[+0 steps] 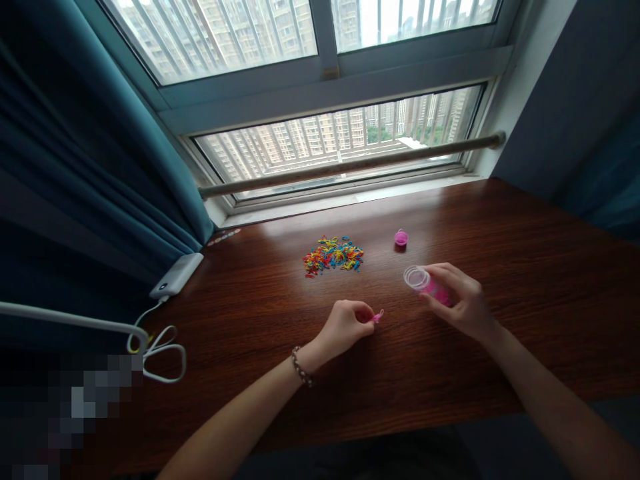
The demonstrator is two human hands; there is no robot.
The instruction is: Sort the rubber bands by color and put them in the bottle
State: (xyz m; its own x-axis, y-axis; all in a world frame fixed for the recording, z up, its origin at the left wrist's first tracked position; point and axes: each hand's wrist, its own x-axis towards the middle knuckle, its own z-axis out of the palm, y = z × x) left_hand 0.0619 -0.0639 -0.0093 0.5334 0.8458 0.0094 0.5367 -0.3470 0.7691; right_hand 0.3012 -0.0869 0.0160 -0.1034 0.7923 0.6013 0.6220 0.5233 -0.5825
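My right hand (463, 297) is wrapped round a small clear container (418, 277), tilted with its round mouth to the left. Pink bits (438, 292) show inside it. Between the thumb and fingers of my left hand (350, 321) is a small pink rubber band (379, 317), partly hidden by the fingertips. Beyond my hands, a loose heap of small red, yellow, blue and orange rubber bands (334, 257) lies on the table. A little pink cap with a loop (401, 238) sits to the right of the heap.
The dark brown wooden table (540, 267) reaches to the window. A white power bank (177, 275) with a looped white cable (167, 363) lies at the left, beside the blue curtain (115, 147). A rail (350, 165) crosses the window's lower part.
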